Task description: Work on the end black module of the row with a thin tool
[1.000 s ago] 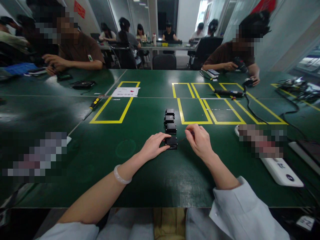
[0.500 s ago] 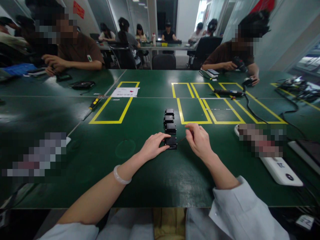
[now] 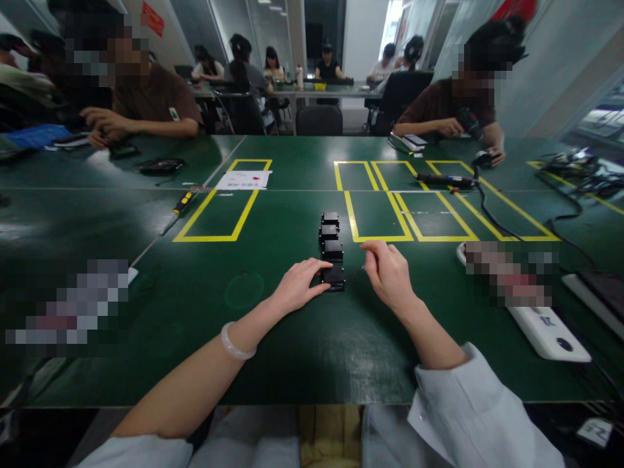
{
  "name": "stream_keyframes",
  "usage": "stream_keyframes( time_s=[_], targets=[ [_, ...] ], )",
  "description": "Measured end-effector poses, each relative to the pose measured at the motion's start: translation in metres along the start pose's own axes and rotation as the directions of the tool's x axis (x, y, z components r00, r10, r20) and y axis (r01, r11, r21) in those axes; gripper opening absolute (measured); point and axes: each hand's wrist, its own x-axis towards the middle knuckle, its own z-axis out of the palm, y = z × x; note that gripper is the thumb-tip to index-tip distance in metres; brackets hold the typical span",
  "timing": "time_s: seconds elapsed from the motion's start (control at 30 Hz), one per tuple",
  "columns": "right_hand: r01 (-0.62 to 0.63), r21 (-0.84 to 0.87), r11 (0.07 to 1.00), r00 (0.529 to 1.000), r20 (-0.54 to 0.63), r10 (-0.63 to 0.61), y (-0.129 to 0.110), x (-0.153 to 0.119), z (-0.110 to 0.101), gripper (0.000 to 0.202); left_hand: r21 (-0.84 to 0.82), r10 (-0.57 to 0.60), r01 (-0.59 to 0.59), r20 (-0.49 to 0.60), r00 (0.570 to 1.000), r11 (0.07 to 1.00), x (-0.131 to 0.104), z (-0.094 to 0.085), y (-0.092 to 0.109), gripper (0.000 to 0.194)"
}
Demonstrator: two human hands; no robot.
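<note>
Several small black blocks stand in a column on the green table (image 3: 292, 351). My left hand (image 3: 297, 285) holds the nearest block (image 3: 334, 277) between thumb and fingers, at its left side. Beyond it sit another black block (image 3: 333, 249), a third one (image 3: 329, 231) and the farthest (image 3: 330, 218). To the right of the nearest block is my right hand (image 3: 387, 272), its thumb and fingers pinched together. A thin, dark thing runs from these fingertips toward the block; it is too small to make out.
Yellow tape frames (image 3: 383, 239) mark the table. A screwdriver (image 3: 182, 203) and a paper sheet (image 3: 244, 179) lie left, a black tool (image 3: 446, 181) with a cable right. A white device (image 3: 550, 331) is at the right. Two people sit across, one holding a dark tool (image 3: 468, 123).
My hands and the blocks have barely moved; a small grey glint now shows at my right fingertips. The person across at the right has shifted the dark tool slightly.
</note>
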Motion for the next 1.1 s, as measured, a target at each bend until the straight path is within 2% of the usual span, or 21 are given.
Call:
stream_keyframes(
  time_s=[1.1],
  targets=[
    [0.000, 0.011, 1.000, 0.999, 0.033, 0.000, -0.0021, 0.0006, -0.0027, 0.015, -0.018, -0.002, 0.002, 0.003, 1.000, 1.000, -0.0004, -0.0015, 0.0015, 0.035]
  ],
)
